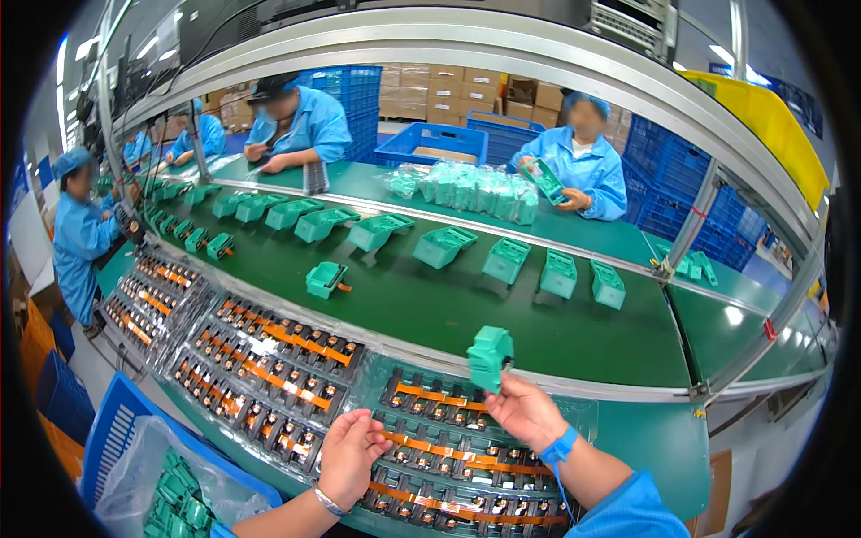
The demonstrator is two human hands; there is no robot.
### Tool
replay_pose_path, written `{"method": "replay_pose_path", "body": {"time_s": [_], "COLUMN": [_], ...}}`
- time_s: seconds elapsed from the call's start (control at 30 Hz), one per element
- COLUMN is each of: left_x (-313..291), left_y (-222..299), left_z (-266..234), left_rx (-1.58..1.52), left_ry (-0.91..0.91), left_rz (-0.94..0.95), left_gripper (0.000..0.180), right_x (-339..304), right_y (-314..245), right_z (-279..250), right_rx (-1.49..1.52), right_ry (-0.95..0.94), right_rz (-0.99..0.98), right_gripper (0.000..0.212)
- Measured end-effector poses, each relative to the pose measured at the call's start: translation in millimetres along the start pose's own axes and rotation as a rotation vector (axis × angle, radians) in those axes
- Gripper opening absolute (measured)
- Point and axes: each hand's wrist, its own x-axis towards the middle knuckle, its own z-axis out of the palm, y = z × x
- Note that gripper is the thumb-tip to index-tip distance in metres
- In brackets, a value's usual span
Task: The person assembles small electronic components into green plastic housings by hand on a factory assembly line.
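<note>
My right hand [529,414] grips a green plastic housing [491,359] by its lower end, holding it up over the near edge of the green conveyor belt [386,305]. A blue band circles that wrist. My left hand [352,455] hovers over a clear tray [439,430] of small black parts joined by orange ribbon strips. Its fingertips are pinched together beside the end of one orange strip [439,446]; whether something small is between them cannot be made out. A smaller green housing [326,280] with an orange tab lies on the belt ahead of my left hand.
More part trays [260,363] extend leftward. A blue crate [117,439] with bagged green housings stands lower left. Larger green housings [377,231] line the belt's far side. Co-workers in blue [583,166] sit beyond. An aluminium frame [502,31] spans overhead.
</note>
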Motion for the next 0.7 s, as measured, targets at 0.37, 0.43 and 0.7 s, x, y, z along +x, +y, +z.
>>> {"method": "replay_pose_path", "body": {"time_s": [0.37, 0.43, 0.7], "left_x": [7.4, 5.7, 6.1], "left_y": [-1.4, -4.3, -6.4], "left_z": [1.8, -0.9, 5.9], "left_rx": [-0.049, -0.019, 0.073], "left_ry": [0.019, -0.006, -0.04], "left_rz": [-0.012, -0.009, 0.032], "left_gripper": [0.02, 0.02, 0.019], "right_x": [67.4, 94.5, 150.8], "right_y": [-66.8, -59.6, -25.5], "right_z": [30.4, 27.6, 21.4], "right_rx": [-0.735, -0.814, -0.779], "right_ry": [0.26, 0.294, 0.352], "right_rz": [-0.268, -0.24, -0.201], "right_gripper": [0.012, 0.013, 0.024]}}
